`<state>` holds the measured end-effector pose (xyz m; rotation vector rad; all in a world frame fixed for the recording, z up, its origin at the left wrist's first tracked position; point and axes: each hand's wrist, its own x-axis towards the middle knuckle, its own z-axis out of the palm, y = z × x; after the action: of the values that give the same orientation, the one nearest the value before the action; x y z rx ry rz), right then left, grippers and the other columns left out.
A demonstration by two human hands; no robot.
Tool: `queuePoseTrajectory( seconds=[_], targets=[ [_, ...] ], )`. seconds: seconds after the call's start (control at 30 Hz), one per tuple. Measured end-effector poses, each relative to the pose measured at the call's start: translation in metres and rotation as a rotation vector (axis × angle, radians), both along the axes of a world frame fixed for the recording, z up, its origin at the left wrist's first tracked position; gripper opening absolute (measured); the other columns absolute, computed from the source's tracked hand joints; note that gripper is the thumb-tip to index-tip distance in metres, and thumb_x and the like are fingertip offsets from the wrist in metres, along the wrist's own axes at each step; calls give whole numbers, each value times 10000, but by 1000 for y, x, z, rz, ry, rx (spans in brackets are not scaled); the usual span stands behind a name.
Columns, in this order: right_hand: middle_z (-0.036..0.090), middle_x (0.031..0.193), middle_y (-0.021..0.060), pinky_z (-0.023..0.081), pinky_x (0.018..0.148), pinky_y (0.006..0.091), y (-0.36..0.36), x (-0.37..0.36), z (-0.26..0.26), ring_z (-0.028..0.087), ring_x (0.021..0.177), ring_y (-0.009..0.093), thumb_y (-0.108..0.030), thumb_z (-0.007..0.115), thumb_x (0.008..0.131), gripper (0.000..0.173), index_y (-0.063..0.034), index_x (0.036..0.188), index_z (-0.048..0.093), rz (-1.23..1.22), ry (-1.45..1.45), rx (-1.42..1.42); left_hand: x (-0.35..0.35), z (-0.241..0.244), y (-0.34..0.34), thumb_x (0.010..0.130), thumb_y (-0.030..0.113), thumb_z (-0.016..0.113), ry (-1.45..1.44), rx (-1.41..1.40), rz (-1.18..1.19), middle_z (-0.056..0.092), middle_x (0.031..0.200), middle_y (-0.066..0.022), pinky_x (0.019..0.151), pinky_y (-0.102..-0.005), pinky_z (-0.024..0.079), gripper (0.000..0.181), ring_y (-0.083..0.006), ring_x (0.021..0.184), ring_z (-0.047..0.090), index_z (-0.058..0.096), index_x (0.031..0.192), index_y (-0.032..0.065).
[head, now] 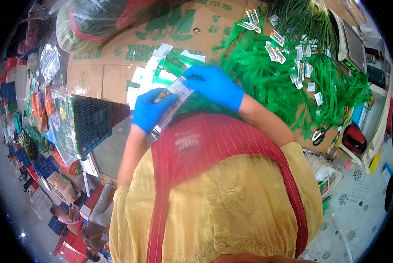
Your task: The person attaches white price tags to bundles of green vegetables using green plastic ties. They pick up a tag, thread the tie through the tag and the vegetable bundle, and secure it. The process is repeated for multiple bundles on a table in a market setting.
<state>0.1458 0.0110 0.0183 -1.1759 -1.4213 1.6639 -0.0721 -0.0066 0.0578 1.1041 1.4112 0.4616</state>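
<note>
Both my hands wear blue gloves and are raised in front of my red striped apron (pixel 213 138). My left hand (pixel 150 111) grips a strip of printed paper labels (pixel 179 91) from below, thumb on top. At the strip's upper end, the thumb and fingers of my right hand (pixel 213 86) pinch it. Just beyond lie white label strips (pixel 161 52) and lengths of green mesh netting (pixel 173 67) on cardboard (pixel 112 60). To the right spreads a large heap of green mesh netting (pixel 268 102), with many small printed tags (pixel 300 70) attached or lying on it.
Long green vegetable stalks (pixel 295 23) and a weighing scale (pixel 354 46) stand at the far right. Scissors (pixel 318 135) lie near a red and black device (pixel 354 139). Plastic-wrapped greens (pixel 81 31) sit far left. A blue crate (pixel 94 121) and bagged carrots (pixel 48 102) are left; people (pixel 94 230) are lower left.
</note>
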Motion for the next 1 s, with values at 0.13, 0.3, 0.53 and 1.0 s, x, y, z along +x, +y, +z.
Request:
queuePoseTrajectory(
  seconds=[0.13, 0.3, 0.53, 1.0],
  targets=[
    [620, 927, 66, 469, 771, 274, -6, -5, 11, 573, 869, 117, -104, 603, 851, 202, 0, 1023, 620, -139, 80, -22, -10, 13, 3, 811, 157, 694, -31, -48, 26, 665, 798, -50, 607, -223, 469, 224, -78, 682, 581, 675, 951, -16],
    [615, 949, 56, 466, 792, 267, -9, -1, 27, 568, 895, 114, -94, 600, 858, 207, 11, 1036, 614, -172, 99, -27, -19, 13, 2, 822, 140, 679, -28, 44, -18, 652, 812, -31, 628, -218, 458, 179, -62, 715, 561, 669, 931, -2],
    [618, 976, 43, 474, 802, 256, -12, 4, 41, 568, 895, 105, -80, 611, 861, 217, 9, 1059, 606, -102, 250, -183, -17, 19, 4, 838, 115, 653, -61, 111, -125, 635, 902, -23, 683, -240, 462, 195, -82, 782, 554, 651, 1004, 11],
    [546, 1006, 42, 466, 819, 273, -13, -6, 41, 531, 953, 122, -94, 671, 803, 311, -34, 1061, 508, -7, 273, -65, 1, 11, 14, 782, 23, 624, -261, 135, -183, 635, 1009, -51, 801, -258, 472, 304, -113, 912, 576, 613, 1085, 2]
  ],
)
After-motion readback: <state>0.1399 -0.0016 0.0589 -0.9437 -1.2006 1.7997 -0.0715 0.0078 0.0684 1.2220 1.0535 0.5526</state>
